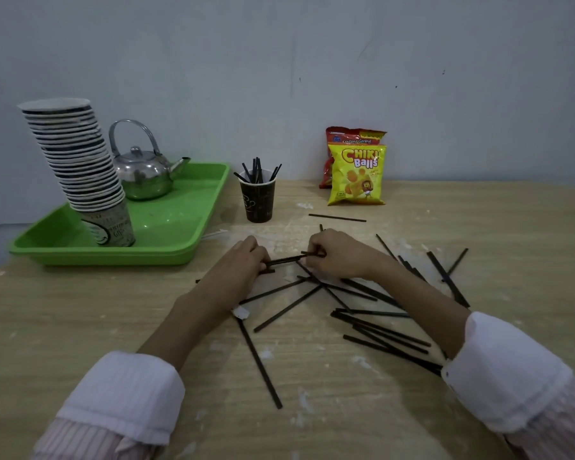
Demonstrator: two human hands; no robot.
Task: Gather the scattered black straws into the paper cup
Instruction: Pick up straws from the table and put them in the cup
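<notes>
A dark paper cup (258,201) stands upright at the back of the wooden table (80,327), with several black straws (256,170) sticking out of it. Many more black straws lie scattered (372,323) over the table's middle and right. My left hand (246,260) and my right hand (336,252) meet just in front of the cup. Between them they hold a small bundle of black straws (284,259), each hand gripping one end. One lone straw (337,218) lies behind my right hand.
A green tray (176,227) at the left carries a tall leaning stack of paper cups (80,167) and a metal kettle (143,174). Two snack bags (357,174) lean against the wall at the back right. A scrap of white paper (241,313) lies by my left wrist.
</notes>
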